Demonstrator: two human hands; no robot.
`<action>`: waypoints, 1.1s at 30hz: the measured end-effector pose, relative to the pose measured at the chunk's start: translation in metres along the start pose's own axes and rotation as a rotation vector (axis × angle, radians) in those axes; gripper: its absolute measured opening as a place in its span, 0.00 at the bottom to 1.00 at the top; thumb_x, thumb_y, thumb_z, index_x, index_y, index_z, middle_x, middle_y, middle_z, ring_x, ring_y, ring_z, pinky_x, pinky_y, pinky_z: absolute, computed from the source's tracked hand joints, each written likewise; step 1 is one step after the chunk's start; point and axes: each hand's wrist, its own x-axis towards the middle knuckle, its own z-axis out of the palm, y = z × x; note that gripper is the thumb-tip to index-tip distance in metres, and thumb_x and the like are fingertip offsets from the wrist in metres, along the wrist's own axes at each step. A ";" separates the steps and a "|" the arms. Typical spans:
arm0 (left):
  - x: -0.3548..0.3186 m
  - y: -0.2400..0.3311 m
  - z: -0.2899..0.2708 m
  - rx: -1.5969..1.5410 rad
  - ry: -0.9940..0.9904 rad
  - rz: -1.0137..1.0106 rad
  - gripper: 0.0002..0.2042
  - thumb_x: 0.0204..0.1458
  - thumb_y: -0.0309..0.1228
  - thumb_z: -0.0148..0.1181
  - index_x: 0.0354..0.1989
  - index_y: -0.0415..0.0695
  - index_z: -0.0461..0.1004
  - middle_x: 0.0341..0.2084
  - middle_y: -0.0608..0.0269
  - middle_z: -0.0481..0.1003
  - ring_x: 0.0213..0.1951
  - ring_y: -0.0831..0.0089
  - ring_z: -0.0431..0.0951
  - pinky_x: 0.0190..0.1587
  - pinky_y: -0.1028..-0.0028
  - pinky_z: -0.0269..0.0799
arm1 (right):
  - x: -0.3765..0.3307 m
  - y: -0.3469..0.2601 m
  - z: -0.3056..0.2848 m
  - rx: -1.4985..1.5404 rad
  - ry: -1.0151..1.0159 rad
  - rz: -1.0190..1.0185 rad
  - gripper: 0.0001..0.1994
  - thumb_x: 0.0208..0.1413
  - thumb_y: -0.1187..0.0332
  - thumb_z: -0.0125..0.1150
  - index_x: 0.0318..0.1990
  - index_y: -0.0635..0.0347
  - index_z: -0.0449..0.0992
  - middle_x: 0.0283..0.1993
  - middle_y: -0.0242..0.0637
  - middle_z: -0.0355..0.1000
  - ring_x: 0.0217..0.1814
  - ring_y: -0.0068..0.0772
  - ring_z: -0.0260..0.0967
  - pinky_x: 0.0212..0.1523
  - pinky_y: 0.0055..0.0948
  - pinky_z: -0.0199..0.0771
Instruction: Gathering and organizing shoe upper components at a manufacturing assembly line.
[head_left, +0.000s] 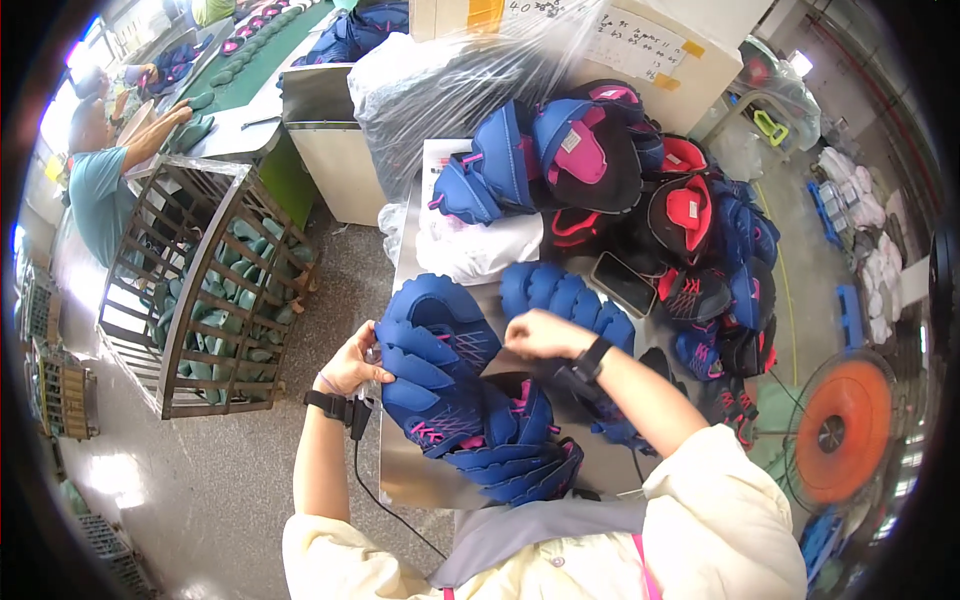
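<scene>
A nested stack of blue shoe uppers (pixel 425 345) with pink laces lies on the metal table in front of me. My left hand (pixel 352 364) grips the left edge of this stack, thumb against the blue material. Just right of the stack my right hand (pixel 540 335) is closed, its fingertips pinched together; whatever they hold, if anything, is hidden. Beneath and beyond that hand runs a second row of blue uppers (pixel 570 300). Nearer me, more overlapped uppers (pixel 515 465) fan out at the table's front edge.
A phone (pixel 624 284) lies among piled blue uppers (pixel 500 150) and black-red uppers (pixel 682 215). Boxes (pixel 660 45) stand behind. At left is a slatted crate (pixel 215 300) of green shoe-shaped pieces; beyond it a person (pixel 105 190) works. An orange fan (pixel 835 432) stands at right.
</scene>
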 end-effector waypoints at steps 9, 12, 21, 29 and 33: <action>0.012 0.019 0.031 0.130 -0.065 0.078 0.35 0.28 0.22 0.71 0.50 0.42 0.62 0.42 0.68 0.66 0.46 0.75 0.65 0.50 0.76 0.61 | -0.029 -0.004 -0.045 0.706 0.469 0.237 0.10 0.52 0.65 0.58 0.24 0.60 0.70 0.17 0.23 0.61 0.14 0.13 0.50 0.13 0.16 0.47; 0.008 0.028 0.039 0.129 -0.121 0.081 0.28 0.35 0.33 0.70 0.46 0.43 0.64 0.36 0.71 0.66 0.40 0.80 0.64 0.40 0.82 0.62 | -0.030 -0.019 -0.041 0.433 0.221 0.221 0.09 0.50 0.66 0.60 0.24 0.60 0.71 0.17 0.25 0.63 0.15 0.14 0.54 0.15 0.18 0.51; 0.024 0.044 0.073 0.942 -0.197 -0.086 0.24 0.43 0.46 0.62 0.41 0.37 0.73 0.31 0.58 0.77 0.36 0.73 0.74 0.43 0.74 0.68 | -0.017 0.000 -0.042 1.178 0.506 0.119 0.03 0.51 0.72 0.53 0.27 0.57 0.71 0.21 0.30 0.67 0.18 0.18 0.60 0.15 0.15 0.51; -0.007 0.002 0.025 0.512 0.075 -0.185 0.26 0.45 0.50 0.59 0.43 0.38 0.69 0.28 0.66 0.72 0.28 0.79 0.71 0.27 0.79 0.69 | -0.093 0.064 -0.116 1.138 1.196 -0.213 0.17 0.58 0.65 0.48 0.55 0.49 0.62 0.54 0.29 0.64 0.49 0.28 0.64 0.28 0.23 0.71; -0.006 -0.007 0.028 0.361 0.155 -0.212 0.24 0.49 0.48 0.57 0.47 0.41 0.66 0.33 0.67 0.72 0.31 0.80 0.72 0.32 0.79 0.71 | -0.116 0.065 -0.125 0.615 1.511 -0.145 0.15 0.58 0.68 0.46 0.53 0.55 0.67 0.56 0.30 0.59 0.45 0.21 0.63 0.29 0.23 0.75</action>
